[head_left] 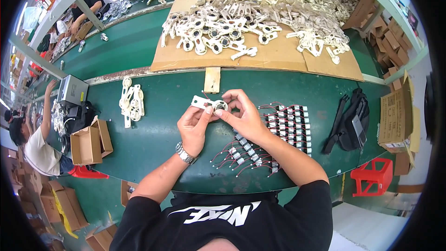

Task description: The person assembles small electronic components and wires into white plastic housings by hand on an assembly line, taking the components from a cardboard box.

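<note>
**Risk of a dropped part or a snagged wire at the surface edge**

Fingers of both hands meet on one flat cream-white plastic bracket with a round dark-centred socket, held in the air above the green surface, in front of the person's chest. The left hand, a metal watch at its wrist, pinches the bracket from below; the right hand is closed on the socket end with its fingertips curled over it. The grip is on the edges only, so a slip would likely send the bracket down among the rows of small white connectors with red and black wires just beside the right forearm. That forearm lies close over the wires; a sweep could drag them out of line or off the near edge. The small stack of like brackets lies well apart on the left.
</note>
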Available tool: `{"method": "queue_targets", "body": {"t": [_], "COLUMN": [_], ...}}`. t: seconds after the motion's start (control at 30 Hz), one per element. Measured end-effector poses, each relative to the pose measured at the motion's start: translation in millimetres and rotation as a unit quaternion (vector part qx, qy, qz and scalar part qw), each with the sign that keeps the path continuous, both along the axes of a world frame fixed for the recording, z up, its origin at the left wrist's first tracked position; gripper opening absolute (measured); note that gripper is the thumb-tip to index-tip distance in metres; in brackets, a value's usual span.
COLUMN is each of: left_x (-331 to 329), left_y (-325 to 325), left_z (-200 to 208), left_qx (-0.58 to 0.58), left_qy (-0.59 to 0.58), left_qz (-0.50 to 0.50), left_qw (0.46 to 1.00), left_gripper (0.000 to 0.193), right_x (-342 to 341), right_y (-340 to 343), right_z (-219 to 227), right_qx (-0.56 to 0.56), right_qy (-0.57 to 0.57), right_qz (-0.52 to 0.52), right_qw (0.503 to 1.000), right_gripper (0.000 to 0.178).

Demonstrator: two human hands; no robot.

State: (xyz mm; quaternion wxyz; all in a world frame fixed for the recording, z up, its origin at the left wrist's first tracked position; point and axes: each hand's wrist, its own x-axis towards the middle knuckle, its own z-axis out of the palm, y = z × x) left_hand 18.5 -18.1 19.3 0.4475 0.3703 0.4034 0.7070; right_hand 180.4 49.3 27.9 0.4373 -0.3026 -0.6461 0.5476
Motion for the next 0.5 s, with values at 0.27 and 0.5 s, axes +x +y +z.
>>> {"method": "queue_targets", "body": {"t": [0.27,0.5], "left_x": [-8.7,-7.1], "left_y": [-0.7,-1.6], "left_z": [-8.3,-8.7], "left_qx": [0.000,0.001], "left_qy": [0.057,0.081], "left_qz": [-0.020,-0.032], "left_qw": [0.998,0.996], "left_gripper": [0.013,0.013], "right_x": [9.7,13.7], "right_y": [7.2,6.9], "right_z": [3.6,3.0], "right_qx": [-0.150,-0.192], "right_qy": [0.011,0.002], "right_qz": [0.127,0.116], "right_qw": [0.980,0.975], "right_gripper": [0.043,0.036]}}
